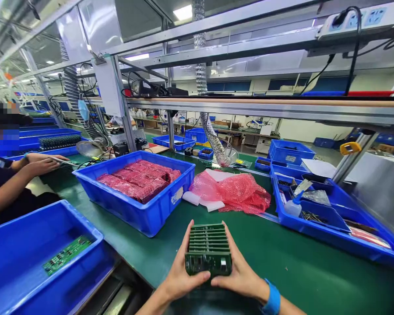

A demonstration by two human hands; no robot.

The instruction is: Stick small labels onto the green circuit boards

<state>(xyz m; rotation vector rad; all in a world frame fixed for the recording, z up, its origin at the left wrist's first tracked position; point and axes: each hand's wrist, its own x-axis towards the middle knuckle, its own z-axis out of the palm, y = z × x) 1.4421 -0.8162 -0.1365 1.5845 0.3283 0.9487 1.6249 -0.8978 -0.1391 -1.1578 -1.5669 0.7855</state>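
Observation:
Between my two hands is a stack of green circuit boards (208, 240), its boards lined up one behind another with thin gaps between them. My left hand (180, 267) presses on the stack's left side, thumb across the lower front. On the right side my right hand (239, 267) grips it the same way, with a blue band at the wrist. The stack is just above the green table mat (282, 262); whether it touches the mat I cannot tell. Beyond it lies crumpled pink bubble wrap (243, 192) with white sheets.
A blue bin (154, 218) of pink-wrapped bundles stands ahead on the left. Nearer, another blue bin (82, 218) holds a single circuit board (67, 254). At right, a blue tray (282, 210) carries small parts and a bottle (293, 206). A co-worker's hands (42, 164) work at far left.

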